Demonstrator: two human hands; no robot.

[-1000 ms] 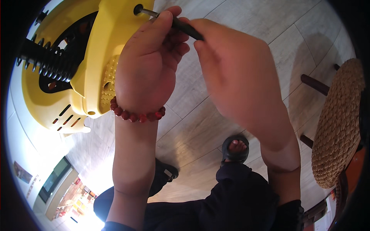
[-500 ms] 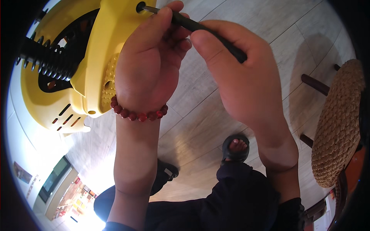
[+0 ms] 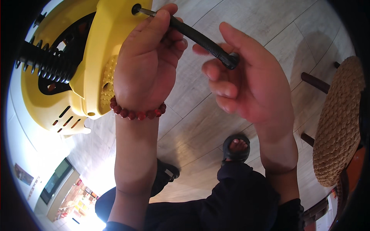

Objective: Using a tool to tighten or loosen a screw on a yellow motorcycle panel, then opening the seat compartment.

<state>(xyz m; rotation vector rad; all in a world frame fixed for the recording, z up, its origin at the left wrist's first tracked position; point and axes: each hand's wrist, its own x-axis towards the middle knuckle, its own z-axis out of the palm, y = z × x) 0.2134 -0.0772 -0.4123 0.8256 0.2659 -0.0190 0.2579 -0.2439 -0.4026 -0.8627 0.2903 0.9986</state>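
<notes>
A yellow plastic body, perhaps part of a small vehicle, stands at the upper left with a black coil spring beside it. The metal shaft of a black-handled screwdriver runs into a round dark recess in the yellow plastic. My left hand, wearing a red bead bracelet, pinches the front of the screwdriver between thumb and fingers. At the handle's rear end my right hand is loosened, thumb lifted off and fingers apart, the handle end lying against its fingers.
A woven seat with dark legs is at the right. Below are grey wood-look floor planks, my sandalled foot and my dark trousers. Bright light glares at the lower left.
My right hand has opened from its grip on the screwdriver handle and turned, thumb lifted away. The handle's rear end now shows. My left hand keeps its pinch, nearly unmoved.
</notes>
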